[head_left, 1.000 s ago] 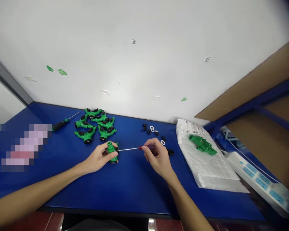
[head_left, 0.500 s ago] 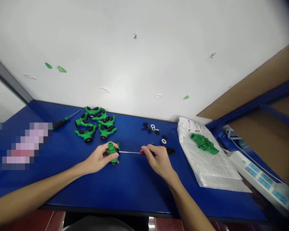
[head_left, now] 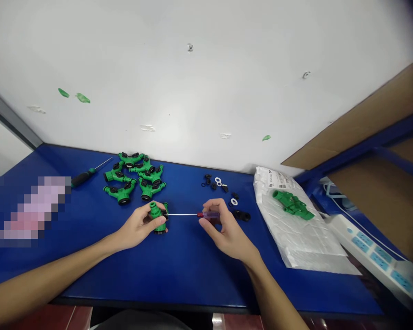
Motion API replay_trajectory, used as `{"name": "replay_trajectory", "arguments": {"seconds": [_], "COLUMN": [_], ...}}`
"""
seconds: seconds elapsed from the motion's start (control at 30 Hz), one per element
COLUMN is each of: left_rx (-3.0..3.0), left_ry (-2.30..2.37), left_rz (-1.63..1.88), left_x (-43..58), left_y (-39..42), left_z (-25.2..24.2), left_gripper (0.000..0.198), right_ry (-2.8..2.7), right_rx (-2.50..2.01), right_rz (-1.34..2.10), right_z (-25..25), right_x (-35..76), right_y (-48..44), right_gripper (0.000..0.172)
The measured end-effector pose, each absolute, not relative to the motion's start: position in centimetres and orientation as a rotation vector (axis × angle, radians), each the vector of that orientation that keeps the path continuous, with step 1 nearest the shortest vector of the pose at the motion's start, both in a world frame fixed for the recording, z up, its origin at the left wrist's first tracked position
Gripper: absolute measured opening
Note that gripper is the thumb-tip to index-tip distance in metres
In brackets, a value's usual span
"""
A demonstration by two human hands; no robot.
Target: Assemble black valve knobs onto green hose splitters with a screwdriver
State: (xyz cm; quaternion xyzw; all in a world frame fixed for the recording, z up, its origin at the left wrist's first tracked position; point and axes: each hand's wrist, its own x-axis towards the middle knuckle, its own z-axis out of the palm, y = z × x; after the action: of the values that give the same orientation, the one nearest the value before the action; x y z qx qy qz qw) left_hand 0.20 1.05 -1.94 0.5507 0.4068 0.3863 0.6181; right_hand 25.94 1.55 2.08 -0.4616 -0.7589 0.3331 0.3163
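Note:
My left hand (head_left: 137, 228) is closed around a green Y-shaped hose splitter (head_left: 153, 209) with black valve parts, just above the blue table. A screwdriver (head_left: 208, 215) with a see-through red-purple handle points left, its thin shaft level and its tip at the splitter's black valve. Around that handle curl the fingers of my right hand (head_left: 227, 231), more loosely than before, with thumb below and fingers above and behind. Exactly where the tip meets the valve is too small to make out. Several similar splitters (head_left: 124, 195) lie grouped behind my left hand.
Black fittings (head_left: 242, 215) and white rings (head_left: 234, 201) lie beyond my right hand. A green body part (head_left: 292, 205) rests on a white plastic bag (head_left: 306, 247), beside a power strip (head_left: 375, 256). Another screwdriver (head_left: 84, 176) and a blurred-out item (head_left: 37, 208) are at left.
My right hand's fingers have loosened and spread, baring more of the screwdriver handle. My left hand still holds the splitter. The view has shifted slightly.

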Motion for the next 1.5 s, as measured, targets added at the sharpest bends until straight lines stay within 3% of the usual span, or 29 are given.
{"name": "replay_trajectory", "arguments": {"seconds": [0.07,0.2,0.3,0.43,0.6,0.7,0.83,0.93,1.03,1.13,1.3,1.5], "left_rx": [1.270,1.260,1.244,1.255,1.272,1.273,1.278,1.294,1.305,1.303,1.291,1.258], "left_ry": [0.933,0.939,0.938,0.931,0.936,0.932,0.925,0.919,0.922,0.928,0.925,0.870], "left_rz": [0.880,0.880,0.877,0.872,0.869,0.860,0.851,0.856,0.841,0.824,0.830,0.901], "left_x": [0.2,0.1,0.2,0.3,0.2,0.1,0.1,0.1,0.0,0.0,0.1,0.1], "left_y": [1.0,1.1,1.1,1.0,1.0,1.1,1.1,1.1,1.0,1.0,0.9,1.0], "left_z": [-1.9,-1.8,-1.8,-1.8,-1.8,-1.8,-2.0,-2.1,-2.0,-1.9,-1.5,-1.3], "left_gripper": [0.029,0.030,0.029,0.029,0.029,0.030,0.031,0.031,0.031,0.033,0.028,0.020], "right_ry": [-2.002,-2.068,-2.022,-1.931,-2.104,-2.151,-2.057,-2.076,-2.169,-2.169,-2.113,-2.229], "right_rx": [-1.217,-1.266,-1.249,-1.223,-1.281,-1.252,-1.193,-1.218,-1.251,-1.252,-1.199,-1.223], "right_rz": [0.859,0.788,0.878,0.919,0.731,0.793,0.838,0.746,0.668,0.754,0.851,0.669], "right_z": [2.1,2.3,2.4,2.3,2.3,2.7,2.5,2.0,2.0,2.7,2.9,2.2], "right_x": [25.9,25.9,26.1,26.1,25.8,26.1,26.4,26.2,26.0,26.1,26.1,25.9], "right_y": [1.6,1.6,1.5,1.6,1.9,1.7,1.6,1.8,1.9,1.7,1.6,2.2], "right_gripper": [0.017,0.033,0.017,0.017,0.030,0.016,0.014,0.019,0.033,0.021,0.015,0.042]}}
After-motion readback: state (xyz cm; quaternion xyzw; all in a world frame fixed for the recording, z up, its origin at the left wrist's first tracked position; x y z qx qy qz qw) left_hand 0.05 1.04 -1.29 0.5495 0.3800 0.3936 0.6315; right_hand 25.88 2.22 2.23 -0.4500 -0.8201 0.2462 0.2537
